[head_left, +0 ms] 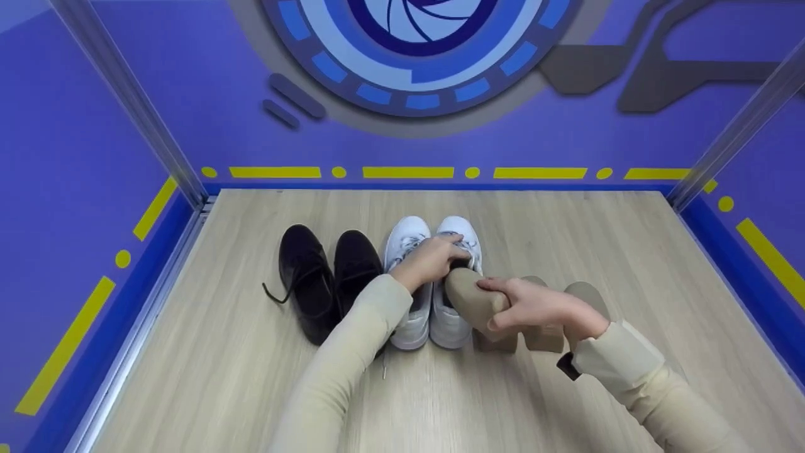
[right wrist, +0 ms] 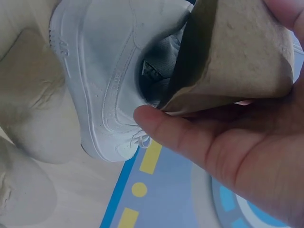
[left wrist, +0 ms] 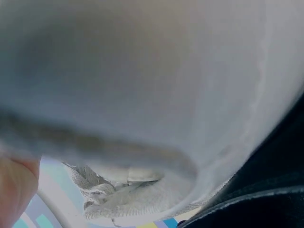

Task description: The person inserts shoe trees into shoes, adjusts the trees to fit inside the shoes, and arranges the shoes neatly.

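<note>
A pair of white lace-up sneakers stands side by side, a left sneaker (head_left: 409, 330) and a right sneaker (head_left: 449, 327). My left hand (head_left: 431, 259) reaches over the left one and pinches the right sneaker at its tongue and laces. A tan moulded shoe insert (head_left: 475, 299) is gripped by my right hand (head_left: 534, 302), thumb on one side and fingers on the other. The insert's front end is at the opening of the right sneaker, where the right wrist view shows the dark inside (right wrist: 159, 71). Blurred white shoe surface (left wrist: 142, 71) fills most of the left wrist view.
Black lace-up shoes (head_left: 308, 283) stand left of the sneakers, one lace trailing loose. More tan inserts (head_left: 544, 338) lie to the right, partly behind my right hand and wrist. Blue printed panels (head_left: 207, 113) wall the wooden tabletop (head_left: 239, 390) at the back and sides.
</note>
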`<state>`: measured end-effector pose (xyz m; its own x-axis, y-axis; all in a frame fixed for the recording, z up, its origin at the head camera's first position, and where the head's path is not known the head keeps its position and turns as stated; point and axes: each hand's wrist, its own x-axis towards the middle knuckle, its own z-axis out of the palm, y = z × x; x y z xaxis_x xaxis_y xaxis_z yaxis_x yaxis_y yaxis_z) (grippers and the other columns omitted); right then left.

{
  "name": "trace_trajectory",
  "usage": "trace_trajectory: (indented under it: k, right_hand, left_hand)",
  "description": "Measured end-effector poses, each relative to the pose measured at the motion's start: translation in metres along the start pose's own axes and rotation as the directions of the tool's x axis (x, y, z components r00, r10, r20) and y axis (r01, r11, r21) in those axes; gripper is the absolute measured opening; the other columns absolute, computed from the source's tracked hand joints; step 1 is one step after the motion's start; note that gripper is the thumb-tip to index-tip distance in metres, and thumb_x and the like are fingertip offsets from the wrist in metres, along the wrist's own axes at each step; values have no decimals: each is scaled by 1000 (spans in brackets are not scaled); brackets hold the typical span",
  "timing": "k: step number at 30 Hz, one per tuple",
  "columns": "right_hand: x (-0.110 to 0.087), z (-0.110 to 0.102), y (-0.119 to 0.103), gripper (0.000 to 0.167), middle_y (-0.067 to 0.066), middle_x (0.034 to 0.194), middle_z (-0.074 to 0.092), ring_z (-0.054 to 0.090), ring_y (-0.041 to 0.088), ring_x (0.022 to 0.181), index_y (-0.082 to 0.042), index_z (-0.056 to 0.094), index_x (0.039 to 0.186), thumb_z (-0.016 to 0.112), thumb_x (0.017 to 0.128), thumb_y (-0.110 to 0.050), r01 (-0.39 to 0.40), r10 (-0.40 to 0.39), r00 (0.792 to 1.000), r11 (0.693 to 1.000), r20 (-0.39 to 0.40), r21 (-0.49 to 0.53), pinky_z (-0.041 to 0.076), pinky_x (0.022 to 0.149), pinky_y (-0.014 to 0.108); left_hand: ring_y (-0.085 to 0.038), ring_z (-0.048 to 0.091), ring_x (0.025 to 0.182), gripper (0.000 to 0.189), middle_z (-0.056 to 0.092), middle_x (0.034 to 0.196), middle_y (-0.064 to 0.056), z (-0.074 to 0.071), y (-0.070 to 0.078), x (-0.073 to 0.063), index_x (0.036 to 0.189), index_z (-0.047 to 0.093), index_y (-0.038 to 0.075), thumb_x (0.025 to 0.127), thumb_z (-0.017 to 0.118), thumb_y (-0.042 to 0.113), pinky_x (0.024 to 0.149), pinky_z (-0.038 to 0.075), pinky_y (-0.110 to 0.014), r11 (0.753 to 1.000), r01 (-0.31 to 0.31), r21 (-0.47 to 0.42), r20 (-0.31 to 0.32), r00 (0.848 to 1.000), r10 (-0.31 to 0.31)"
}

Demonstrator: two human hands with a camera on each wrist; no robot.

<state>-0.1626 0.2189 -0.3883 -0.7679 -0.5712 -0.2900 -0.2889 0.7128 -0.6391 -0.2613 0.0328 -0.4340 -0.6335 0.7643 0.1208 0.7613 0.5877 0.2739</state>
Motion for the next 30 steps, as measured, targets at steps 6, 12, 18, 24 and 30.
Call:
trace_trajectory:
  k: [6,12,18,24,30]
  right_hand:
    - [7,-1,-3,71,-10,52,34,33,6,46,0,33,134,61,70,-18,-66,65,998,995,16,72,34,50,22]
    - [15,1,-5,71,-5,67,51,46,10,65,-3,39,132,67,70,-25,-118,120,993,989,-18,85,40,65,27]
    - [17,3,-4,72,3,85,61,50,15,83,-4,43,129,69,68,-31,-126,130,990,990,-61,61,42,77,31]
    - [19,9,-8,69,-3,67,55,46,9,62,2,44,127,66,69,-27,-121,129,987,989,-99,84,41,62,25]
    - [25,16,-16,64,-9,50,29,30,6,44,6,48,122,63,67,-23,-137,149,975,987,-163,84,32,46,22]
  left_hand:
    - [-19,44,122,46,46,133,-6,-1,2,-1,113,61,24,79,49,-4,99,36,-29,999,46,22,26,999,-46]
    - [-19,46,119,50,40,138,-1,0,5,-1,111,62,31,75,53,-2,90,44,-29,990,116,75,49,992,-120]
    - [-19,48,117,50,40,138,1,0,4,-1,108,64,32,74,53,-3,85,46,-30,990,132,55,48,990,-134]
    - [-18,47,119,48,46,133,-2,0,1,-2,107,66,23,75,49,-9,95,40,-30,996,76,-38,31,997,-75]
    - [-16,49,117,46,52,127,-2,1,-1,-3,107,66,17,75,48,-11,98,37,-27,998,7,-59,5,1000,-6]
